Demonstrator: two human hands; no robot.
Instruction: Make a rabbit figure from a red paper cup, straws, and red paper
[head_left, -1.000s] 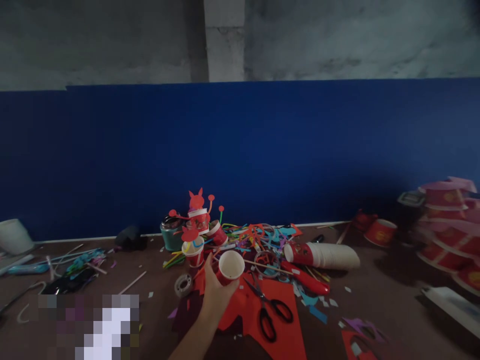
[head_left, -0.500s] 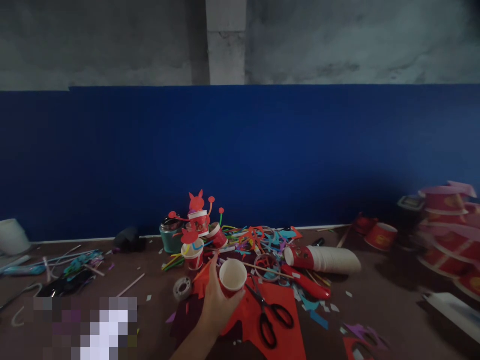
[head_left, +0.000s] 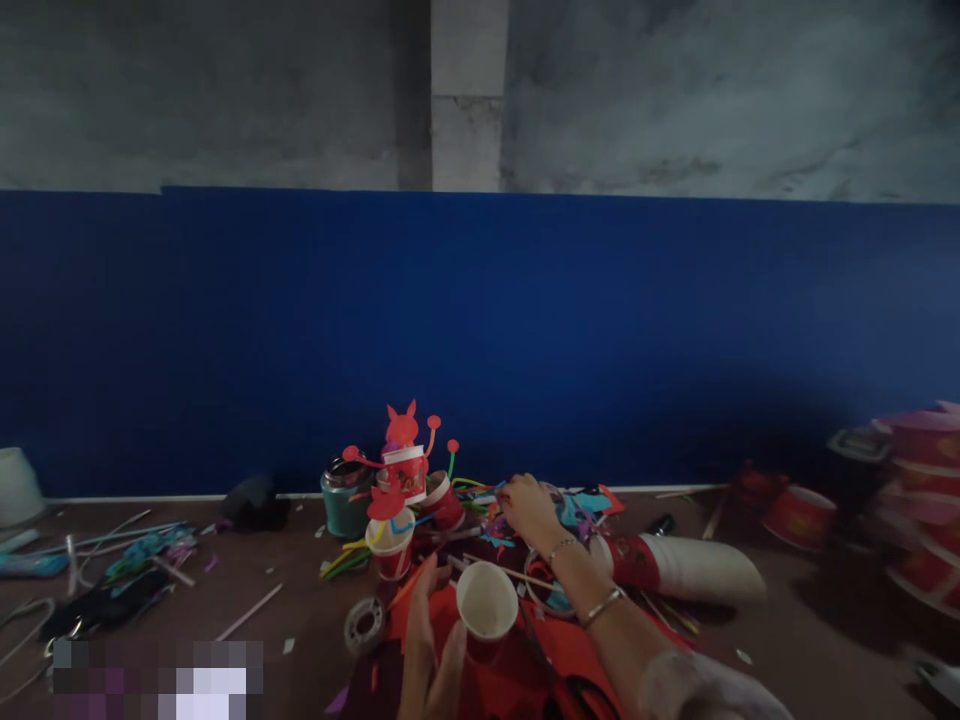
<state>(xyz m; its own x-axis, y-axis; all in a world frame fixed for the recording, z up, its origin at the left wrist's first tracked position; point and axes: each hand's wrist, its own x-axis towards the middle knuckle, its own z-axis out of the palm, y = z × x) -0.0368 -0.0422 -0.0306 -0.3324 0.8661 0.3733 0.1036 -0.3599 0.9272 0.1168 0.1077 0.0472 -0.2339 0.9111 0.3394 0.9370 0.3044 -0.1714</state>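
A white-lined paper cup (head_left: 487, 598) stands upright over red paper (head_left: 589, 645). My left hand (head_left: 431, 640) is just left of the cup, thumb and fingers apart, with nothing held. Farther back, my right hand (head_left: 529, 506), with bracelets at the wrist, reaches into the pile of coloured strips and scraps (head_left: 589, 508). Its fingers are bent down and closed; what they grip is hidden. Black-handled scissors (head_left: 585, 695) lie beneath my right forearm, partly covered. A roll of tape (head_left: 365, 625) lies left of my left hand.
Paper-cup figures with red cutouts (head_left: 403, 470) stand beside a teal jar (head_left: 346, 500). A stack of paper cups (head_left: 697, 568) lies on its side at right. Farther right are a red cup (head_left: 801, 517) and a tower of red cups (head_left: 930, 510). A blue panel (head_left: 480, 330) stands behind.
My left hand has let go of the paper cup and moved slightly down and left. My right hand has come in from the right and reached into the scrap pile. The view has shifted slightly.
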